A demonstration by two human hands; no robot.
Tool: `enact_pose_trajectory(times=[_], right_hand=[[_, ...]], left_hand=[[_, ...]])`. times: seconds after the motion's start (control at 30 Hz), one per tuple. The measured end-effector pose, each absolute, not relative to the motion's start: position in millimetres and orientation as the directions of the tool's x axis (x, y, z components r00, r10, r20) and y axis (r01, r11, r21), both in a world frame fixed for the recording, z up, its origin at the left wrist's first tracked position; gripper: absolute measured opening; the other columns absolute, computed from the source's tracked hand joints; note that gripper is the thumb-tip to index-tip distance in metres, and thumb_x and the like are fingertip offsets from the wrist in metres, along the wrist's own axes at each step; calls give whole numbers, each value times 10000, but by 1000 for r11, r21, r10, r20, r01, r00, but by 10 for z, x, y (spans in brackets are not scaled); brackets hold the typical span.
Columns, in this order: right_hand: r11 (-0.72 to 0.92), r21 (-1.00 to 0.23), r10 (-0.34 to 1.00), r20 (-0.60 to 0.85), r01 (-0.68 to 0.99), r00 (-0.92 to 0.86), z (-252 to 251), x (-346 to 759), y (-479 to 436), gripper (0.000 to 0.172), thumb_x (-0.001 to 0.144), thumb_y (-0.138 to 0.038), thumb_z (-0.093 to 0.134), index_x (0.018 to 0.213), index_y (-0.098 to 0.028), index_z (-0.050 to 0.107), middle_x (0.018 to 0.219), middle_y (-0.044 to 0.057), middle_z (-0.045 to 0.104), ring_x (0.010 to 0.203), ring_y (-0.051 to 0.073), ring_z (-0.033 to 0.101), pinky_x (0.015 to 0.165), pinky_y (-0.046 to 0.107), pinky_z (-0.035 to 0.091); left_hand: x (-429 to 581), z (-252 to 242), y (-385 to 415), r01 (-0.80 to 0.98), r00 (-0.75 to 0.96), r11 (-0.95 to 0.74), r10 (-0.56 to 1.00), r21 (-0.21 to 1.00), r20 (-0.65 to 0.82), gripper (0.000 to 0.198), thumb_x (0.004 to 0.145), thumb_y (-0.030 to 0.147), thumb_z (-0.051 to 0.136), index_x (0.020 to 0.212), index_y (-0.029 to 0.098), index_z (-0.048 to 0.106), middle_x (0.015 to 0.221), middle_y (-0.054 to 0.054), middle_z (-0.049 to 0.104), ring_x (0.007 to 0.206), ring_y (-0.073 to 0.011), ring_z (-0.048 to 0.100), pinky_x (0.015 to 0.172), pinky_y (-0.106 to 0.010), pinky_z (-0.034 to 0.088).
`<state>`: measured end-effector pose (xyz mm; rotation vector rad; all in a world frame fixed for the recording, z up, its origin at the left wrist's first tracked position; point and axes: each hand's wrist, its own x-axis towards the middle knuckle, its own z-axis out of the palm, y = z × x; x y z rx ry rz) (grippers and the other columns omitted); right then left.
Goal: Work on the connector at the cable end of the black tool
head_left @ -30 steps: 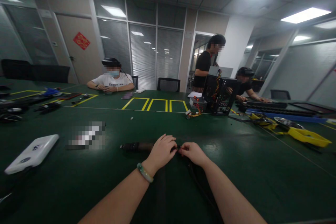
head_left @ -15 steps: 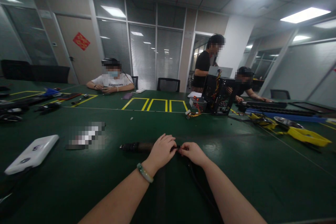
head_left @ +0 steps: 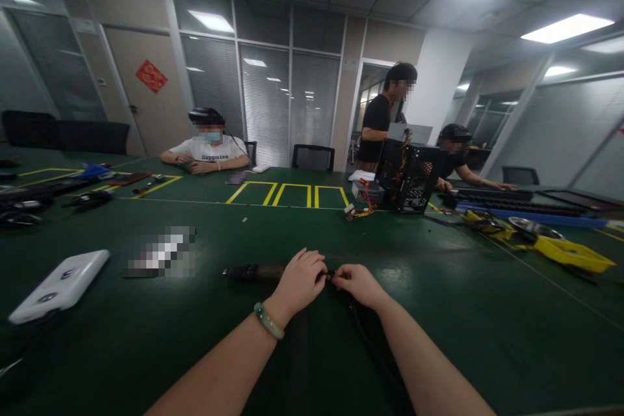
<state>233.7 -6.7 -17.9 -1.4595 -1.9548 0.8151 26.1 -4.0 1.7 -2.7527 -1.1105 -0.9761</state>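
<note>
A dark, corded electric screwdriver (head_left: 266, 273) lies across the green table in front of me, its narrow metal tip pointing left. My left hand (head_left: 303, 275) is closed over its rear part, with the wrist wearing a green bangle. Just to the right, the fingertips of my right hand (head_left: 355, 283) are pinched at the tool's tail end, beside the left thumb. Those fingers cover the small part between them, which seems to be the cord's end. A black cord (head_left: 363, 331) runs from under the right hand to the bottom edge.
A white device (head_left: 61, 287) and a blurred-out flat object (head_left: 163, 252) lie to the left. Across the table stand an open computer case (head_left: 409, 175) and a power supply (head_left: 368, 194) with loose wires. A yellow tray (head_left: 572, 253) sits at right. Several people work on the far side.
Both my hands and the screwdriver stay almost exactly where they were. At the far right, a seated person's arm has shifted slightly.
</note>
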Motion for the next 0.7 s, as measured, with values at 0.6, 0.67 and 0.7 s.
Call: enact_pose_trajectory(times=[0.6, 0.67, 0.7], right_hand=[[226, -745, 964, 79, 627, -253, -166, 2334, -72, 182, 830, -328, 596, 792, -182, 698, 705, -1, 698, 661, 147, 613, 617, 229, 413], [224, -746, 965, 79, 627, -251, -169, 2337, -70, 177, 829, -324, 596, 786, -183, 694, 704, -4, 697, 664, 145, 614, 617, 227, 411], [223, -746, 965, 78, 628, -250, -173, 2338, -68, 175, 828, -323, 597, 785, -184, 693, 703, -5, 696, 663, 144, 614, 616, 227, 411]], left_hand=[[264, 52, -79, 615, 589, -761, 617, 206, 521, 140, 847, 168, 566, 948, 232, 639, 1185, -20, 620, 1194, -200, 514, 1139, -439, 277], [265, 47, -75, 623, 581, -754, 624, 208, 522, 135, 844, 173, 572, 954, 225, 630, 1185, -28, 621, 1202, -209, 510, 1142, -453, 270], [265, 41, -71, 627, 577, -750, 628, 209, 522, 127, 842, 176, 577, 950, 221, 627, 1186, -33, 621, 1204, -213, 509, 1142, -459, 268]])
